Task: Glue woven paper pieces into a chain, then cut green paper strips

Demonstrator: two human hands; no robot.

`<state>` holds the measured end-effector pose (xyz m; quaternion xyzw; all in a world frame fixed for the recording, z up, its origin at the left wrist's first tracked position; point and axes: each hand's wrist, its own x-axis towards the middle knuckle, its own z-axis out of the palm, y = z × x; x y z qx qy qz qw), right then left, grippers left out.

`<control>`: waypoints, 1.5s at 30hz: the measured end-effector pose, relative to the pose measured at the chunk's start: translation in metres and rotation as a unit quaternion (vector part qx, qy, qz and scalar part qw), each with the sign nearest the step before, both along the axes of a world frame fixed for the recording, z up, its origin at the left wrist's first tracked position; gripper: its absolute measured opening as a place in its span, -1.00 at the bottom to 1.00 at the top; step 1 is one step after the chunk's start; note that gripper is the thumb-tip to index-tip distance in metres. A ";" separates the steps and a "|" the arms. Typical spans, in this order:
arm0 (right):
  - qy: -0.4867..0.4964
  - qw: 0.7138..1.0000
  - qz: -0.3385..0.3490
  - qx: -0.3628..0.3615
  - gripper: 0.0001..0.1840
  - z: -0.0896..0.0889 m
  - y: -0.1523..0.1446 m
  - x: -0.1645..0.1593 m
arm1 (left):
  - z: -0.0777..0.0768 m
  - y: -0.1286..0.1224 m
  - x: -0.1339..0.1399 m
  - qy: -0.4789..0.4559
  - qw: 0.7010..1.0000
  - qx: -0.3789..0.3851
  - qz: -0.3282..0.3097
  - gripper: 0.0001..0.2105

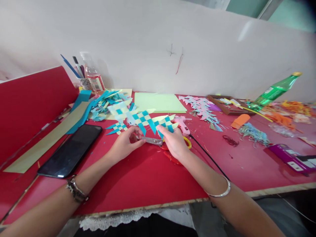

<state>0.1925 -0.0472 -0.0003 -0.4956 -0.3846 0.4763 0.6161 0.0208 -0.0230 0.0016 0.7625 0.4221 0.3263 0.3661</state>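
Note:
A woven paper strip (145,119) in teal and pale yellow checks rises over the red table, with loose pointed ends along its edge. My right hand (174,141) pinches its right part between thumb and fingers. Close below the strip's left part is my left hand (125,143), fingers loosely curled and thumb apart from them; whether they touch a paper end is unclear. Under both hands lie scissors (154,141), blades to the left. A smaller checked woven piece (118,127) rests behind my left hand. Next to my right hand is a pink glue gun (182,124).
Left lie a black phone (71,151), a long pale paper strip (51,135) and a heap of paper scraps (108,102). Pale green sheets (160,101) lie at the back. A green bottle (276,90) leans in a brown tray (229,107). The glue gun's cord (209,156) runs to the front edge.

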 end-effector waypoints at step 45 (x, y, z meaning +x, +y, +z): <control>-0.071 0.995 -0.034 0.054 -0.78 -0.003 0.012 0.019 | 0.002 -0.003 -0.002 -0.045 0.994 0.003 -0.102 -0.80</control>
